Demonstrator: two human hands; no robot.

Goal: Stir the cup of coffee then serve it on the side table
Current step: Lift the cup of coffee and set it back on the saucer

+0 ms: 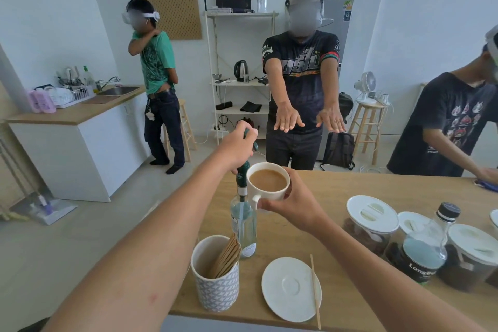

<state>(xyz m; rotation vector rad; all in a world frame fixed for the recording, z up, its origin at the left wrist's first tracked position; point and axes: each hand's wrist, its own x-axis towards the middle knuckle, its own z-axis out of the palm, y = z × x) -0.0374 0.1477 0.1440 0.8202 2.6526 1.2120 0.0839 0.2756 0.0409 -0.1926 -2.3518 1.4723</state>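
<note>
Wrapped fingers [289, 191] of the right hand [293, 205] round the far side of the white cup [269, 195], thumb laid by its handle. Held the cup raised off the wooden table [350, 188], filled with milky coffee [266, 180], just right of the pump's neck; could not tell whether touching it. Closed fingers [244, 131] of the left hand [237, 148] over the top of the green pump [242, 170] fitted on a clear bottle [244, 221] at the table's left edge. Saw, nearer, a patterned holder [215, 286] stocked with wooden stirrers [227, 253], and beside it a white saucer [285, 286] with a single stirrer [314, 288] lying across its right rim. Saw white-lidded jars [372, 213] and a dark bottle [425, 250] further right. Noted, beyond the table, a person [301, 70] standing with both arms stretched forward.
</note>
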